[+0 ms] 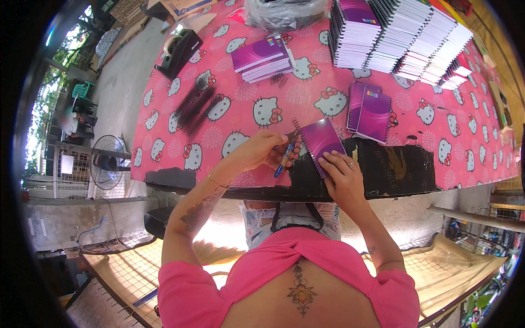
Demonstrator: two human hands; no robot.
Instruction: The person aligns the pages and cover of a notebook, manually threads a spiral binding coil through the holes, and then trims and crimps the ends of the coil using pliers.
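Observation:
A purple spiral notebook (pixel 322 138) lies at the table's near edge, its black coil toward my left. My right hand (pixel 343 174) grips its lower part, fingers over the cover and thumb by the bottom corner. Closed around blue-handled pliers (pixel 282 163), my left hand (pixel 267 148) is beside the notebook's coil. The dark tip of the pliers is close to the coil's upper part; whether they touch, I cannot tell. Loose black spiral coils (pixel 196 109) lie in a pile farther left. To the right are a few overlapping purple notebooks (pixel 373 112).
Tall stacks of coil-bound notebooks (pixel 394 41) stand at the far right. A smaller stack of purple notebooks (pixel 262 59) is at the back middle, near a black tape dispenser (pixel 179 53) and a clear plastic bag (pixel 287 13). A fan (pixel 107 162) stands left of the pink-covered table (pixel 298 101).

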